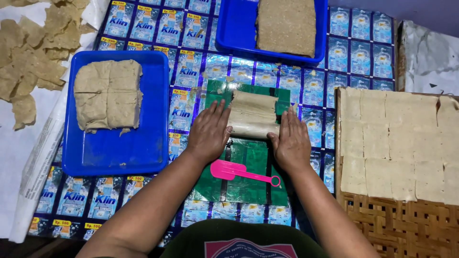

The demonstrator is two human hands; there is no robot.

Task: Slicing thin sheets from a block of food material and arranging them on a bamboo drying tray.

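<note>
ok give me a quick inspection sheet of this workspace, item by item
surface: table covered in a glossy sheet of blue printed sachets, with a green plastic mat on top
job's things: pale beige dough sheet, partly rolled, lying on the green mat; pink plastic scraper near the wrists
clutter: blue plastic tray with a scored dough slab; second blue tray with a browner slab; torn thin tan pieces on white paper
grips: left hand and right hand lie flat, open, at the roll's two ends
cables: nothing seen
surroundings: woven bamboo tray carrying flat cut dough squares; white crumpled sheet upper right
</note>
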